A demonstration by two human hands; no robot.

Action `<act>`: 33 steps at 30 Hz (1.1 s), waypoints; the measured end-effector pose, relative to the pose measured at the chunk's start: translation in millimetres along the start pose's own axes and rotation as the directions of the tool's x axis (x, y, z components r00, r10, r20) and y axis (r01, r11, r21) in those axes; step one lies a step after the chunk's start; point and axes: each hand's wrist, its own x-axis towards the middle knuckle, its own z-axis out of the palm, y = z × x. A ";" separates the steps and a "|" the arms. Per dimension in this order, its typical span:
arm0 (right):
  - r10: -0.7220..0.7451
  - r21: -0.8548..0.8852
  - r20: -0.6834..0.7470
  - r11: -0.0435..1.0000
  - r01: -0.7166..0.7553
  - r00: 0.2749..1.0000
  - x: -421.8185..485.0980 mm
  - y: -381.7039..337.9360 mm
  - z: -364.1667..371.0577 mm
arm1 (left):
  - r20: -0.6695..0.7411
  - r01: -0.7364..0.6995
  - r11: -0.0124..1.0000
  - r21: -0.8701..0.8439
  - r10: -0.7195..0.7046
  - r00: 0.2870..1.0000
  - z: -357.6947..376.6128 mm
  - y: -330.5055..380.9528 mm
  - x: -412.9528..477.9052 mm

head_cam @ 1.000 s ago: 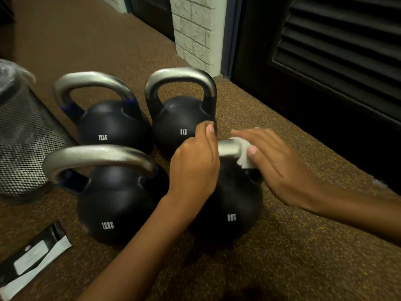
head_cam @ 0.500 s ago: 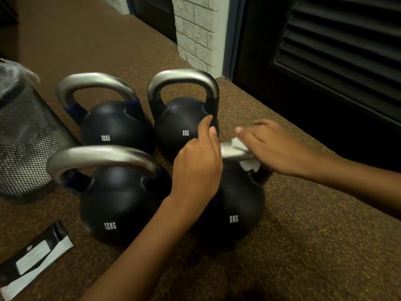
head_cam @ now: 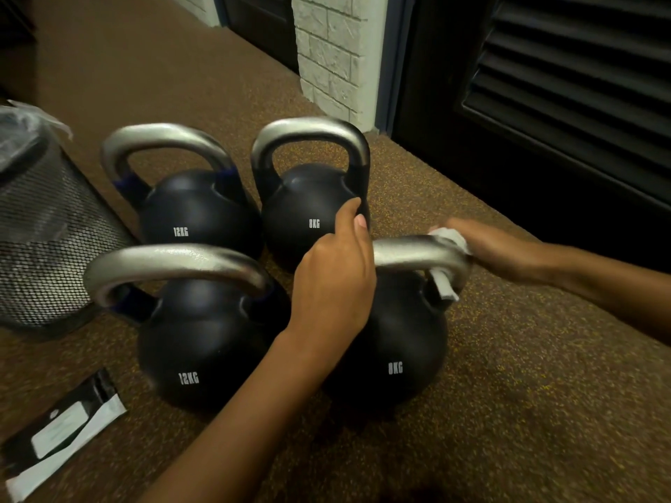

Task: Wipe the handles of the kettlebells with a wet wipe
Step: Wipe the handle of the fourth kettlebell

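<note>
Several black kettlebells with silver handles stand on the speckled floor. The near right 8KG kettlebell [head_cam: 399,350] has its handle [head_cam: 414,254] held at the left end by my left hand [head_cam: 334,281], fingers curled round it. My right hand [head_cam: 497,248] grips a white wet wipe [head_cam: 448,238] wrapped over the handle's right bend; a tail of the wipe hangs below it. The near left 12KG kettlebell [head_cam: 196,350], the far 12KG kettlebell [head_cam: 196,216] and the far 8KG kettlebell [head_cam: 308,212] stand untouched.
A black mesh waste bin [head_cam: 47,234] with a plastic liner stands at the left. A black and white wipe sachet [head_cam: 61,433] lies on the floor at the lower left. A white brick pillar [head_cam: 334,52] and dark louvred doors [head_cam: 566,85] lie behind.
My right hand has slid the wipe along the handle from near its middle out to the right bend. My left hand has kept its grip on the left end.
</note>
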 end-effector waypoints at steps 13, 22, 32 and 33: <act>-0.565 -0.683 -0.174 0.659 0.314 0.806 -10.1 -13.8 39.5 | -0.027 -0.003 0.997 0.076 0.005 1.000 2.7 -1.3 1.4; -0.691 -0.809 -0.117 0.483 0.335 0.713 -15.5 -1.1 51.0 | -0.021 0.000 0.998 0.066 0.001 1.000 1.2 0.6 0.3; -0.527 -0.618 -0.278 0.738 0.270 0.803 -18.0 12.8 35.0 | -0.022 -0.002 1.000 0.002 0.002 1.000 -2.1 3.9 -0.8; -0.473 -0.515 -0.332 0.816 0.263 0.816 -18.4 20.4 32.9 | -0.021 -0.005 1.000 0.008 0.005 1.000 -1.6 3.8 -0.7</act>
